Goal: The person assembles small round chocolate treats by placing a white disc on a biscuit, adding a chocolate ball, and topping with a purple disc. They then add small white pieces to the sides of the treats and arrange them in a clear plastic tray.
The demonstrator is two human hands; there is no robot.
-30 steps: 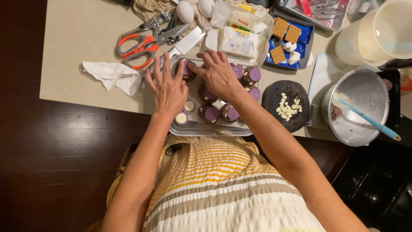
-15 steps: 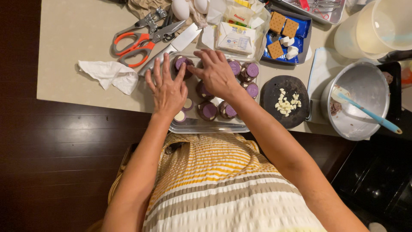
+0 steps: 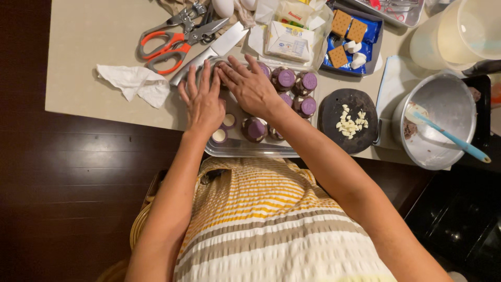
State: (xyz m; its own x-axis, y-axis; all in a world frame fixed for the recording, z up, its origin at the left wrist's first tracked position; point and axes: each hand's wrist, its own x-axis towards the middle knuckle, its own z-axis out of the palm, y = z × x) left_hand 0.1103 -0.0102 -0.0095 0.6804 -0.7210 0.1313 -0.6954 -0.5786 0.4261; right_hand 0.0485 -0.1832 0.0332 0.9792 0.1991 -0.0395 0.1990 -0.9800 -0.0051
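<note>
Purple-topped cups (image 3: 286, 78) — six visible — under two hands (image 3: 204, 102).

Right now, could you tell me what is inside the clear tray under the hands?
The clear tray holds purple-topped cups. The left hand and right hand cover others.

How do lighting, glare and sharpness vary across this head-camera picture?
Head view: the beige counter is evenly and brightly lit; the dark floor falls into shadow; the metal bowl shows soft glare; the left hand and right hand look sharp; edges bend slightly.
</note>
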